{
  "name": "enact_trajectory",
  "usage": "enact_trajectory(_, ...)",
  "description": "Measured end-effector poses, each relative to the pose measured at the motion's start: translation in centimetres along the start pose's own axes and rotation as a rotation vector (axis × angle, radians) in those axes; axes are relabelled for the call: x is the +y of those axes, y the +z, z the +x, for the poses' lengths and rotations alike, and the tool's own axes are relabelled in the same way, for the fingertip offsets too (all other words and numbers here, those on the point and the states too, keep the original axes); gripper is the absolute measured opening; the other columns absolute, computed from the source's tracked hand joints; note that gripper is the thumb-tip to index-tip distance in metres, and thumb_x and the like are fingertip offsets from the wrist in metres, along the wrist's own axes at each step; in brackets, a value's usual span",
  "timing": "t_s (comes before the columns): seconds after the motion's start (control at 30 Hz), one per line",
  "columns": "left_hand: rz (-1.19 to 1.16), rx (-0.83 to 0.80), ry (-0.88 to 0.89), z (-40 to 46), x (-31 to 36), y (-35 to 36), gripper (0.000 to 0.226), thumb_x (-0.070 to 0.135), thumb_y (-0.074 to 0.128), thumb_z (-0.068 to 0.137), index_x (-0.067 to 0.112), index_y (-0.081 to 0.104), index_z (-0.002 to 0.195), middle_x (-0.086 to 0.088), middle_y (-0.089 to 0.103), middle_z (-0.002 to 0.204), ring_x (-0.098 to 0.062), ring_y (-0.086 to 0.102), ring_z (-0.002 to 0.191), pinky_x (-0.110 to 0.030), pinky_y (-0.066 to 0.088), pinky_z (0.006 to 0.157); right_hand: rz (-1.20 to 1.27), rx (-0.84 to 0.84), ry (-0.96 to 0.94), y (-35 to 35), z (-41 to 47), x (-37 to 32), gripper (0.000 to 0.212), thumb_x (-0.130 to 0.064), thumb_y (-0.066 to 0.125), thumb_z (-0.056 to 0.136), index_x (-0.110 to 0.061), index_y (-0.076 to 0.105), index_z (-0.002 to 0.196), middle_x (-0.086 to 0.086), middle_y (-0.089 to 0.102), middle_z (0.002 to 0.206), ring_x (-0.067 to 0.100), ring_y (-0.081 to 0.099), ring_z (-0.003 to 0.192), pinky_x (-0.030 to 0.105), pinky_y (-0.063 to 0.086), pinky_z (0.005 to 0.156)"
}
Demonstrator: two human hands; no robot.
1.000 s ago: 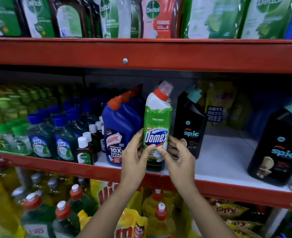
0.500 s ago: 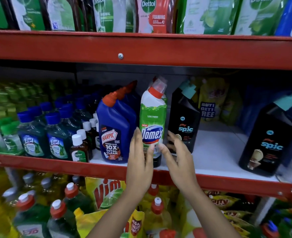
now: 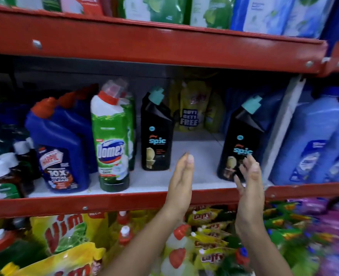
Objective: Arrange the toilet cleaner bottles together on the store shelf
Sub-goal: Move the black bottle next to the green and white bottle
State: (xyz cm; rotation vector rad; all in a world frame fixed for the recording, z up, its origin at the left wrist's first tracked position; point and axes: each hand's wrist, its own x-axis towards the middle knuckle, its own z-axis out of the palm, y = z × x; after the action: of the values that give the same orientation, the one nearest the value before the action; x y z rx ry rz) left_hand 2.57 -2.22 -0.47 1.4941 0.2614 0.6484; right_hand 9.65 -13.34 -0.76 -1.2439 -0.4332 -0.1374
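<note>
On the white shelf board (image 3: pixel 196 156) stand a blue Harpic bottle (image 3: pixel 61 148), a green-and-white Domex bottle (image 3: pixel 112 140) and a black Spic bottle (image 3: pixel 157 132), side by side. A second black Spic bottle (image 3: pixel 242 140) stands alone farther right. My left hand (image 3: pixel 181 176) is open, fingers straight, over the bare gap between the two Spic bottles. My right hand (image 3: pixel 248 176) is open with fingers spread, right in front of the lower part of the right Spic bottle; whether it touches is unclear.
Red shelf rails run above (image 3: pixel 164 48) and below (image 3: pixel 124 202). Yellow pouches (image 3: pixel 192 108) lie at the back. Large light-blue bottles (image 3: pixel 314 140) stand to the right, small Dettol bottles (image 3: pixel 5 176) to the left. Vim pouches (image 3: pixel 65 232) and bottles fill the shelf below.
Both hands let go of the Domex bottle, which now stands beside the Harpic. They moved right toward the lone Spic bottle, and the view swung right.
</note>
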Motion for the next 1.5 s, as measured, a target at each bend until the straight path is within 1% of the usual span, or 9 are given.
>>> enact_trajectory(0.1, -0.092, -0.086, -0.095, 1.8, 0.5, 2.8, 0.088, 0.073, 0.032, 0.075, 0.028, 0.025, 0.151, 0.008, 0.026, 0.159, -0.013, 0.028, 0.144, -0.04, 0.021, 0.121, 0.003, 0.044, 0.032, -2.4, 2.2, 0.3, 0.074, -0.062, 0.033, 0.084, -0.026, 0.034, 0.15, -0.006, 0.038, 0.154, 0.009, 0.037, 0.141, 0.041, 0.028, 0.121)
enact_trajectory(0.23, -0.12, -0.134, -0.132, 4.0, 1.0, 5.8, 0.084, 0.072, 0.023, 0.082, 0.024, 0.021, 0.151, 0.007, 0.023, 0.16, -0.01, 0.022, 0.146, -0.027, 0.019, 0.114, 0.014, -0.011, 0.111, -4.0, 4.5, 0.7, 0.118, -0.095, 0.043, 0.055, -0.028, 0.035, 0.15, -0.009, 0.041, 0.153, 0.006, 0.041, 0.137, 0.024, 0.035, 0.108)
enact_trajectory(0.3, -0.131, -0.152, -0.13, 5.0, 1.0, 7.0, 0.071, 0.065, 0.016, 0.091, 0.024, 0.029, 0.148, 0.012, 0.037, 0.152, 0.002, 0.035, 0.135, -0.016, 0.025, 0.102, 0.022, -0.079, 0.148, -4.4, 5.6, 0.5, 0.106, -0.09, 0.038, 0.066, -0.026, 0.033, 0.15, -0.008, 0.04, 0.153, 0.003, 0.041, 0.132, 0.014, 0.036, 0.095)
enact_trajectory(0.4, -0.19, -0.177, -0.095, 5.9, 0.7, 7.8, 0.061, 0.063, 0.008, 0.093, 0.033, 0.054, 0.118, 0.024, 0.063, 0.109, 0.019, 0.059, 0.089, -0.003, 0.044, 0.075, 0.001, -0.175, 0.181, -4.9, 7.0, 0.6, 0.065, -0.056, 0.02, 0.098, -0.02, 0.028, 0.152, -0.003, 0.035, 0.157, 0.002, 0.037, 0.131, 0.016, 0.032, 0.102)
enact_trajectory(0.67, -0.258, -0.245, -0.106, 6.6, -0.4, 7.6, 0.092, 0.08, 0.012, 0.073, 0.03, 0.041, 0.144, 0.006, 0.054, 0.143, -0.009, 0.046, 0.133, -0.034, 0.029, 0.115, -0.023, -0.253, 0.219, -5.8, 8.0, 1.2, 0.063, -0.059, 0.015, 0.097, -0.03, 0.032, 0.15, -0.022, 0.044, 0.136, -0.006, 0.044, 0.123, 0.013, 0.031, 0.097)
enact_trajectory(0.8, -0.179, -0.218, -0.046, 6.5, -0.8, 7.5, 0.061, 0.068, 0.022, 0.086, 0.041, 0.048, 0.133, 0.018, 0.06, 0.13, 0.004, 0.052, 0.122, -0.023, 0.036, 0.105, -0.02, -0.309, 0.189, -5.6, 8.2, 0.9, 0.034, -0.052, 0.026, 0.098, -0.049, 0.049, 0.124, -0.042, 0.059, 0.112, -0.025, 0.054, 0.103, 0.001, 0.04, 0.085)
enact_trajectory(0.9, -0.082, -0.134, 0.071, 6.5, -1.1, 7.2, 0.038, 0.038, 0.041, 0.1, 0.032, 0.05, 0.136, 0.016, 0.066, 0.121, 0.003, 0.059, 0.113, -0.02, 0.048, 0.095, -0.008, -0.339, 0.104, -5.4, 8.2, 0.7, 0.041, -0.037, 0.048, 0.098, -0.033, 0.052, 0.139, -0.02, 0.061, 0.135, -0.005, 0.053, 0.128, 0.018, 0.042, 0.105)
enact_trajectory(1.0, -0.003, -0.05, 0.216, 6.2, -0.6, 6.0, 0.038, 0.017, 0.055, 0.097, 0.021, 0.054, 0.135, 0.02, 0.072, 0.099, 0.007, 0.065, 0.094, -0.009, 0.051, 0.074, 0.031, -0.351, 0.018, -4.6, 7.7, 0.2, 0.04, -0.015, 0.058, 0.095, -0.022, 0.058, 0.135, -0.014, 0.069, 0.126, -0.002, 0.061, 0.119, 0.012, 0.05, 0.093)
enact_trajectory(1.5, 0.168, 0.276, 0.419, 1.3, 2.2, -4.0, 0.037, 0.013, 0.064, 0.091, 0.022, 0.061, 0.126, 0.026, 0.071, 0.106, 0.001, 0.065, 0.11, -0.018, 0.051, 0.092, 0.112, -0.458, -0.052, 4.2, 2.8, 0.1, 0.039, -0.005, 0.069, 0.086, -0.01, 0.067, 0.125, -0.009, 0.076, 0.113, 0.005, 0.07, 0.109, 0.015, 0.054, 0.085)
